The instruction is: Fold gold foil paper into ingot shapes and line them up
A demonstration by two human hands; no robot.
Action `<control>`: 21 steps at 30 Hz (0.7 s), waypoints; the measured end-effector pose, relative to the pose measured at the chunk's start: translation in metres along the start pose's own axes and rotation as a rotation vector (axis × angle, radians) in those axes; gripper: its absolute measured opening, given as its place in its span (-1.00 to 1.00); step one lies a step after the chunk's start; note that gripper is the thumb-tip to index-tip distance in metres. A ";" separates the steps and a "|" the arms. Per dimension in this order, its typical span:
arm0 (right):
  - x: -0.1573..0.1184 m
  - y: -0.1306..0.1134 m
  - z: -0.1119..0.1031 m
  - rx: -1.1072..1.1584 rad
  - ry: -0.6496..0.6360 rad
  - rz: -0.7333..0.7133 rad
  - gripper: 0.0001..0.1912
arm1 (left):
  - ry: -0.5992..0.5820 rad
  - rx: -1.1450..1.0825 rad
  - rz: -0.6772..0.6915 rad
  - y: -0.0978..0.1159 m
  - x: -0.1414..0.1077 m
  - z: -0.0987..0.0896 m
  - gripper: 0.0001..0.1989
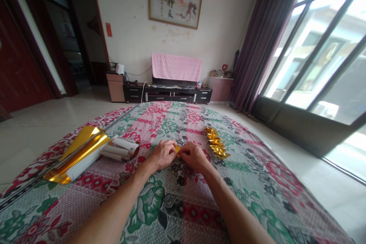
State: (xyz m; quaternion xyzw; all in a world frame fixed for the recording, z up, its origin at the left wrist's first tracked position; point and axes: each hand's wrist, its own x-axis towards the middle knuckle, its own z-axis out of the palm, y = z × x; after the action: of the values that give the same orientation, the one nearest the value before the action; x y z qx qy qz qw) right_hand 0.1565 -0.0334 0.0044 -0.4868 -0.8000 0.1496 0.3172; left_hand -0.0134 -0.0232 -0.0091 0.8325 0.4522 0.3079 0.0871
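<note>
Between my two hands is a small piece of gold foil paper point(177, 149), mostly covered by the fingers. My left hand point(163, 154) pinches its left side, fingers curled. From the other side my right hand point(195, 155) grips it, thumb and fingers pressed together. Both hands are low over the patterned cloth point(171, 198). To the right of my right hand, a row of several folded gold paper ingots point(216, 143) lies on the cloth, one behind another.
At the left lie shiny gold foil sheets point(82, 151), partly rolled, beside several pale paper rolls point(120, 148). The cloth covers a rounded surface. Beyond it stand a low black cabinet point(171, 95) and a screen under a pink towel point(177, 66). Windows point(314, 53) are at the right.
</note>
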 end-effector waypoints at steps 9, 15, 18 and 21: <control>-0.001 -0.004 -0.005 0.004 -0.039 -0.021 -0.78 | 0.077 0.061 -0.017 0.008 0.000 0.004 -0.83; 0.000 0.000 -0.003 0.003 -0.034 -0.010 -0.79 | 0.082 0.040 -0.022 0.011 0.000 0.003 -0.86; 0.001 0.001 -0.002 0.004 -0.033 0.000 -0.80 | 0.083 0.022 -0.023 0.013 -0.001 0.001 -0.87; 0.000 0.000 -0.002 -0.004 -0.029 0.013 -0.82 | 0.077 0.020 -0.022 0.015 -0.001 -0.001 -0.87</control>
State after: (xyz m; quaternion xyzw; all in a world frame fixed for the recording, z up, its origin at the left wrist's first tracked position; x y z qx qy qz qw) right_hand 0.1581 -0.0330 0.0061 -0.4905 -0.8016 0.1571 0.3035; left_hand -0.0034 -0.0325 -0.0025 0.8158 0.4675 0.3341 0.0650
